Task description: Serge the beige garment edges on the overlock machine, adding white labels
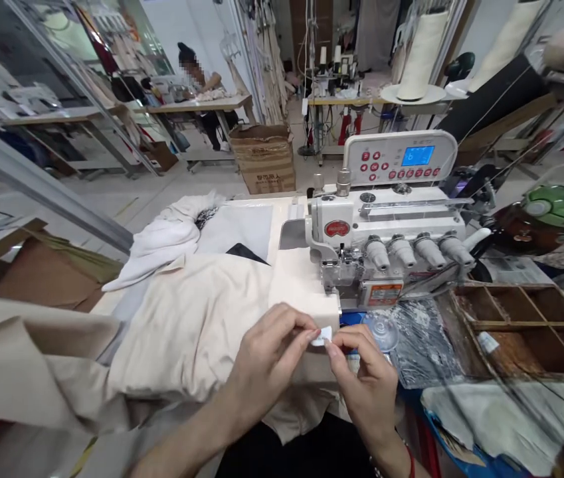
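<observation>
A small white label (322,336) with faint marks is pinched between my two hands, just in front of the overlock sewing machine (386,219). My left hand (276,345) grips its left side between thumb and fingertips. On its right edge, the thumb and forefinger of my right hand (364,372) are closed. Beige fabric (177,325) lies in folds to the left of my hands, and a flat part of it reaches up to the machine's presser area. The machine's needle area is partly hidden behind clear guards.
A wooden compartment tray (515,325) sits to the right, with a small white piece inside. White cloth (165,242) is heaped at the table's back left. A cardboard box (263,159) stands behind the table. Thread cones (422,56) rise at the back right. Co-workers sit farther off.
</observation>
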`<state>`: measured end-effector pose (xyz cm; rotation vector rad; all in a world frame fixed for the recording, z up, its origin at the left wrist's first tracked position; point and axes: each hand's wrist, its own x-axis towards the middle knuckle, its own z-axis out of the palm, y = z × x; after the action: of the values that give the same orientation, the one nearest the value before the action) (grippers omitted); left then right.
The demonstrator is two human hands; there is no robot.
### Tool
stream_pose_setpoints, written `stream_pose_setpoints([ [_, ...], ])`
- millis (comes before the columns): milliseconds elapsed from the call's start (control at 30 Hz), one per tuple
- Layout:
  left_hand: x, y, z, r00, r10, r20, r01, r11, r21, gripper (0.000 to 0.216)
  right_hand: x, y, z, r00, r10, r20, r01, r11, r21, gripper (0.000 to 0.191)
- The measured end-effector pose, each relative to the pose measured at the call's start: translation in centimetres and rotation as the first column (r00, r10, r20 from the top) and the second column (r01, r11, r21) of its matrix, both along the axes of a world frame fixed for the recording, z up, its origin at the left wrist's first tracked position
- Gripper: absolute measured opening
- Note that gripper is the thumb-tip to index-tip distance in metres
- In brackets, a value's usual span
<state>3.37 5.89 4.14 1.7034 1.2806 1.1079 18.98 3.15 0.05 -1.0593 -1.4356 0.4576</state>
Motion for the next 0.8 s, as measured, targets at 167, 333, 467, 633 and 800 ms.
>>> stream_pose_setpoints([
  [167,0.4,5.0,0.8,0.996,-0.057,-0.066,0.054,0.997,-0.046,0.013,2.0,2.3,0.1,0.982,-0.136,0.134,0.115,0.982,0.153,0.01],
  [333,0.7,6.3,0.5,1.0,-0.023,0.009,0.024,0.995,-0.099,0.015,3.0,3.2,-0.8,0.932,-0.156,0.328,0.068,0.962,0.264,0.022],
  [467,0.7,6.2,0.5,0.999,-0.033,-0.02,0.031,0.996,-0.085,0.014,2.4,3.8,-1.2,0.858,-0.233,0.457,0.074,0.938,0.339,0.018],
  [633,-0.1,5.9,-0.9,0.979,-0.023,-0.203,0.086,0.947,0.31,0.01,2.2,3.8,-2.0,0.8,-0.308,0.514,0.124,0.924,0.361,0.02],
  [800,-1.5,5.0,-3.0,0.929,-0.05,-0.368,0.275,0.758,0.591,0.022,2.1,3.3,-2.2,0.789,-0.317,0.526,0.145,0.928,0.343,0.02],
])
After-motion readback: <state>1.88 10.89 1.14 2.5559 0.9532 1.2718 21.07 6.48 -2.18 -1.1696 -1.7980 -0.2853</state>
